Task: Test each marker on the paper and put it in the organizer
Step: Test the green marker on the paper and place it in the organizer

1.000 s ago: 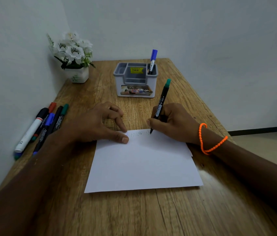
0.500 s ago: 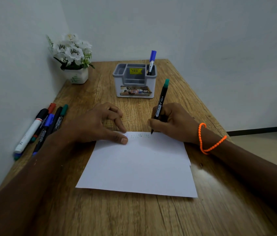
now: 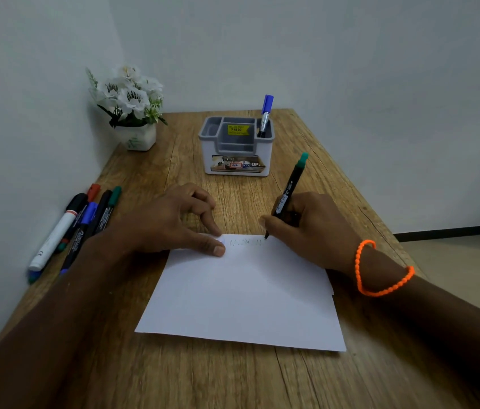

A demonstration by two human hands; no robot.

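Since one second ago: paper [image 3: 241, 296] rotated slightly, near edge now sloping down toward 4 o'clock; scribble line lengthened toward 3 o'clock; hands otherwise placed as before.

At 9 o'clock, against the wall: untested markers [image 3: 79, 225] lying side by side, caps in black, red, blue and green.

Left of centre: left hand [image 3: 168, 225] pressing the far-left corner of the paper flat with thumb and index finger extended, remaining fingers curled loosely above the table [image 3: 232, 379], gripping nothing.

At 12 o'clock: organizer [image 3: 237, 146], one blue-capped marker [image 3: 265, 115] standing in its right-hand compartment; other compartments appear vacant.

Right of centre: right hand [image 3: 312, 228] pinching the green marker [image 3: 288, 193] in a writing grip, cap posted on the upper end, tip touching the paper at its far edge, at the end of the faint scribble [image 3: 246, 242].

Procedure for the step in hand, as judged:
- Hold the paper down firmly; likely to turn again under side strokes.
- Keep the tip inside the far edge to avoid marking the wood.
- Use light, short strokes; check ink visibility, since the trace looks faint.
- Recap before transfer to the organizer.
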